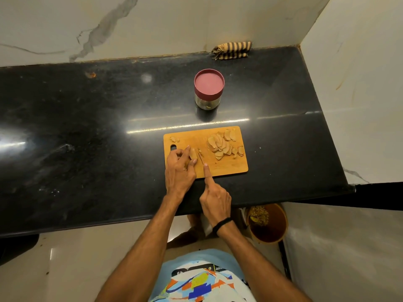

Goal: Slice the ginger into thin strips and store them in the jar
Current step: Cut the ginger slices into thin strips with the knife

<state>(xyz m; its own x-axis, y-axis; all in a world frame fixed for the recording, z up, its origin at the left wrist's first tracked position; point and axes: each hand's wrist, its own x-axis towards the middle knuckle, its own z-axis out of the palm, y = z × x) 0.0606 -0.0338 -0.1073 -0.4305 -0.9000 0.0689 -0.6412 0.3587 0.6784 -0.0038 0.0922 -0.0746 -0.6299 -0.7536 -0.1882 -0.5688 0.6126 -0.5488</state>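
Toward board (229,165) left edge, left hand (178,170) holding ginger (193,156), right hand (215,198) gripping knife (201,158), slices (219,144) rightward

A single wide-angle camera on the person's head looks forward and steeply down from the near edge of the black counter (87,127). It sits close: the cutting board (229,164) falls just below the frame's centre, the jar (209,88) beyond it, and the marble wall (174,22) fills the top. The view spans the counter from the frame's left edge to the side wall (359,83) on the right. The person's shirt (202,277) and the floor (76,258) show along the bottom.
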